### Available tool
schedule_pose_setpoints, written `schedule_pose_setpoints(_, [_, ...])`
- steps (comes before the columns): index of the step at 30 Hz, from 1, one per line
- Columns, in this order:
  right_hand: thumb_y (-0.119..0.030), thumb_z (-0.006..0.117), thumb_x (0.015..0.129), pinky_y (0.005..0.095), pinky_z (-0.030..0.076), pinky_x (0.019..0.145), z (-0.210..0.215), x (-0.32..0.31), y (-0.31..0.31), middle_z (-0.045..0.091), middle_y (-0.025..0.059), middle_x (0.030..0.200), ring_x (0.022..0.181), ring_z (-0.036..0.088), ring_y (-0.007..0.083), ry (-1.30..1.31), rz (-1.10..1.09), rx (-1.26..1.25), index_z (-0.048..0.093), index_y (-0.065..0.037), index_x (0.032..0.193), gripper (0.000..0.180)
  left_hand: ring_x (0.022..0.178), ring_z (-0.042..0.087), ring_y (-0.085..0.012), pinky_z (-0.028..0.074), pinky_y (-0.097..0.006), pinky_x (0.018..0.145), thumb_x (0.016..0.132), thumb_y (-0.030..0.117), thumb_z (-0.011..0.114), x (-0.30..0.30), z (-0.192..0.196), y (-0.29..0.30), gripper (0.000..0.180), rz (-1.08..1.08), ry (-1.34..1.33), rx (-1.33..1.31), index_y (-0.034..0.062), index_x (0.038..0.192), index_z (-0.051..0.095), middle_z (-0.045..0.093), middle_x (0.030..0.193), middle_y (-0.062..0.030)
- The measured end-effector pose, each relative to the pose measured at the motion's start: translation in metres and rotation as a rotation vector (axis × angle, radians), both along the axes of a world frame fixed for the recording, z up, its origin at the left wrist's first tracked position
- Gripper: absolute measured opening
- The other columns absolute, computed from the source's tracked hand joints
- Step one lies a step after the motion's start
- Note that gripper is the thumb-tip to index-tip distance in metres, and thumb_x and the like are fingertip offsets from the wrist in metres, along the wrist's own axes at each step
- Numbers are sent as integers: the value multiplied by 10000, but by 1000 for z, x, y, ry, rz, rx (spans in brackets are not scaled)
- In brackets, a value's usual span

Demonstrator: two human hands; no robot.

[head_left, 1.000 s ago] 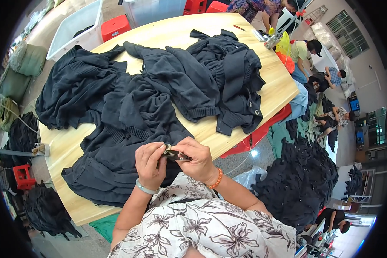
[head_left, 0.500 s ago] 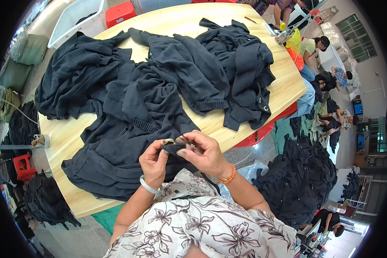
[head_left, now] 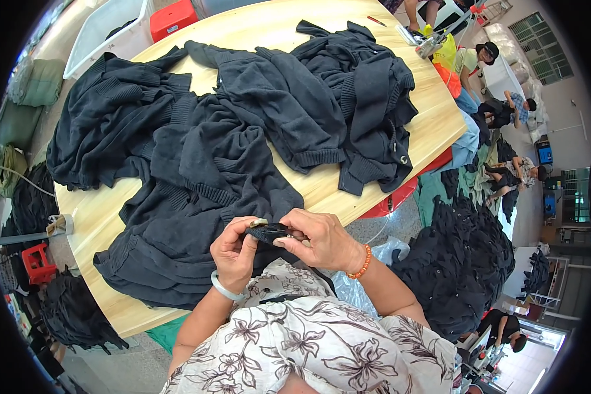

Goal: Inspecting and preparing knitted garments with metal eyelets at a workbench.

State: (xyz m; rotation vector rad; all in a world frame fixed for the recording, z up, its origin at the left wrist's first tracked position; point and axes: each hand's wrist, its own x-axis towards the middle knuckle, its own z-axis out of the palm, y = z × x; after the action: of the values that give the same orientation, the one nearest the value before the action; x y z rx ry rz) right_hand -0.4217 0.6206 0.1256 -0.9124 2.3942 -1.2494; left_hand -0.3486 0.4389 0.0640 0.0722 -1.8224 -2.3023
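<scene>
In front of my chest, a ribbed edge of a black knit garment (head_left: 266, 234) is stretched between my hands. My left hand (head_left: 233, 255), with a pale bangle at the wrist, pinches its left end between thumb and fingers. My right hand (head_left: 327, 241), wearing an orange bead bracelet, closes on the right end. A thin pale line shows on the dark fabric; whether it is thread or a tool I cannot make out. Beyond my hands, several black knit sweaters (head_left: 243, 157) lie rumpled over the wooden table (head_left: 433, 108). One sweater at the right (head_left: 381, 111) shows buttons.
A white tub (head_left: 108, 39) and a red stool (head_left: 177, 21) stand past the far edge. Black garments form a big heap (head_left: 459, 269) on the right floor. A red stool (head_left: 38, 262) is at the left. Several people sit working far right, one near a yellow bag (head_left: 445, 52).
My right hand has settled from a blurred motion into a still pinch on the fabric edge. The left hand keeps its hold. The whole view has shifted slightly.
</scene>
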Motion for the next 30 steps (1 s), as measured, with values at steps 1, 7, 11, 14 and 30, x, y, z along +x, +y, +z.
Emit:
schedule_pose_setpoints(1, [-217,693,854,357,441,541,1,-1,0,574,86,719,601,584,253,-24,10,24,562,-27,954,252,958,581,-137,456,-230,839,923,-6,591,0,0,0,151,-2,2,1,-61,1061,617,615,1103,-118])
schedule_pose_setpoints(7, [-224,677,878,329,417,516,-7,-3,2,537,64,602,514,545,240,-93,34,-15,568,-39,924,220,954,588,-151,463,-238,825,916,1,593,-1,1,2,155,-3,3,-54,-67,1053,616,617,1095,-128])
schedule_pose_setpoints(11, [-229,650,899,330,415,517,-8,-5,3,554,71,611,517,551,241,-155,69,-39,562,-37,923,213,947,596,-167,468,-251,823,909,5,600,-3,3,2,146,5,19,-107,-63,1036,624,631,1068,-132])
schedule_pose_setpoints(14, [-230,639,907,329,414,517,-12,-6,6,559,73,608,516,551,234,-201,84,-82,561,-36,926,210,938,601,-174,468,-258,823,905,4,605,-5,3,2,142,-4,23,-127,-59,1030,627,638,1056,-134])
schedule_pose_setpoints(30, [-213,634,920,288,391,516,-18,3,9,518,47,607,523,493,155,-192,12,-88,599,-32,898,185,901,617,-202,476,-282,814,870,-16,626,-2,3,8,138,9,23,-183,-48,1004,632,657,1014,-135])
